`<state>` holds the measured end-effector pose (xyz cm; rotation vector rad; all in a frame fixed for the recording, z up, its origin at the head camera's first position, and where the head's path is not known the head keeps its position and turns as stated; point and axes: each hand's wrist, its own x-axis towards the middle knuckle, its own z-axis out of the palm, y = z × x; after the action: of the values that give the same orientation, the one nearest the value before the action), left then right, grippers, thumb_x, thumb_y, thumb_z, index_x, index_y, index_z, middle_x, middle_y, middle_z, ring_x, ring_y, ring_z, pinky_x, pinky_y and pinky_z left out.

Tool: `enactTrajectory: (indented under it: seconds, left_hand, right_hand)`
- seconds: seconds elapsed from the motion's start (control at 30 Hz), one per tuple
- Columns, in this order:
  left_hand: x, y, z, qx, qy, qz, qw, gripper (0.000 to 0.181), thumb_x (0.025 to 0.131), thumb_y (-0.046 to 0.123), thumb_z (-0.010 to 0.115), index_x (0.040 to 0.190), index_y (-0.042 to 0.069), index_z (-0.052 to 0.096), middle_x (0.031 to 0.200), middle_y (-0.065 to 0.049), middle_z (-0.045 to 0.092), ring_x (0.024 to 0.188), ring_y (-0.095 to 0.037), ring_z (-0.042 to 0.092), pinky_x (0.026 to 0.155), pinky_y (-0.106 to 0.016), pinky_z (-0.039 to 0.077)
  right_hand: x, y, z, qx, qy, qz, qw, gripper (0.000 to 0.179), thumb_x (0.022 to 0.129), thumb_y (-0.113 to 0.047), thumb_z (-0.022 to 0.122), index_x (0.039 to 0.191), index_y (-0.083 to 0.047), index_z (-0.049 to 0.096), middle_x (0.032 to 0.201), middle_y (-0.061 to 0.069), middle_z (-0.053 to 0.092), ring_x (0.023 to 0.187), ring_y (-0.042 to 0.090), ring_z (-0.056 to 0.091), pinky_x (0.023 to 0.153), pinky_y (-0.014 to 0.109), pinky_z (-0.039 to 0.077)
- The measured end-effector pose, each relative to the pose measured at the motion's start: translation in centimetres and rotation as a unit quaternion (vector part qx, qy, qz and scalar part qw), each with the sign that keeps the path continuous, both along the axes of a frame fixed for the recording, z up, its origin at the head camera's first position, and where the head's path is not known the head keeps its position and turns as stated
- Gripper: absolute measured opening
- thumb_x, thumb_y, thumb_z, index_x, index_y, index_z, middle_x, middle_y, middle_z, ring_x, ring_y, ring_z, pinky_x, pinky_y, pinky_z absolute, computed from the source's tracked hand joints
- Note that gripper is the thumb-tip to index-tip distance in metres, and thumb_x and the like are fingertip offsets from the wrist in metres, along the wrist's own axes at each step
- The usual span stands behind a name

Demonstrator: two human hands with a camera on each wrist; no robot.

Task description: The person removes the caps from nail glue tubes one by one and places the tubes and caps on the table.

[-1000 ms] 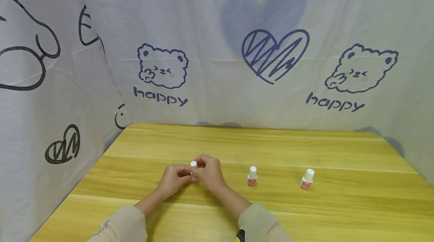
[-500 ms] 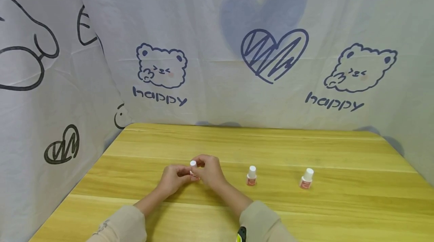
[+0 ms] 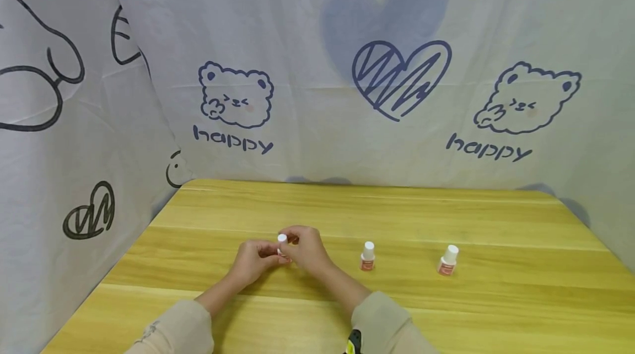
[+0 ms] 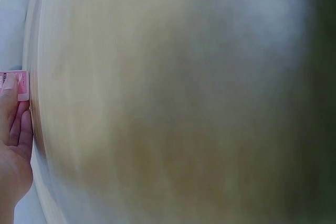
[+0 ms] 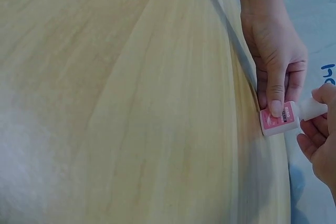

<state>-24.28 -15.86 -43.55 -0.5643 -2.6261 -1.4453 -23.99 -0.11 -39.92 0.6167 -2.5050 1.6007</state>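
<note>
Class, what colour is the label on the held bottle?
The label is mainly pink, seen best in the right wrist view.

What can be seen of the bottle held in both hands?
The bottle is small, white and plastic-looking, with a pink label bearing blurry print. Its white cap is on. It is roughly upright, left of the middle bottle. The left hand grips its body, thumb on the label; the right hand grips it near the cap. Table contact is unclear.
</note>
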Motion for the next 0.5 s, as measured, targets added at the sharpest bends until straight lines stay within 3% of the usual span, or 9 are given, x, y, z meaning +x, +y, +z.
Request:
enactTrajectory:
  seconds: [0.3,0.5]
  left_hand:
    - [0.06,0.01,0.05,-0.004,0.005,0.001,1.0000,0.013,0.078,0.003,0.071,0.090,-0.002,0.072,0.088,-0.015,0.072,0.081,-0.023,0.070,0.069,-0.018,0.055]
    - [0.10,0.03,0.06,-0.005,0.004,0.002,1.0000,0.015,0.078,0.002,0.070,0.092,-0.003,0.071,0.090,-0.016,0.072,0.083,-0.025,0.070,0.071,-0.021,0.055]
  right_hand:
    - [0.10,-0.42,-0.51,-0.016,0.040,-0.050,0.9978,0.009,0.076,0.000,0.071,0.084,0.002,0.068,0.079,0.011,0.070,0.073,0.015,0.062,0.070,0.022,0.051]
    - [0.13,-0.50,-0.47,-0.020,0.037,-0.057,0.9975,0.005,0.076,0.000,0.071,0.080,0.002,0.068,0.075,0.011,0.069,0.070,0.013,0.060,0.066,0.019,0.050]
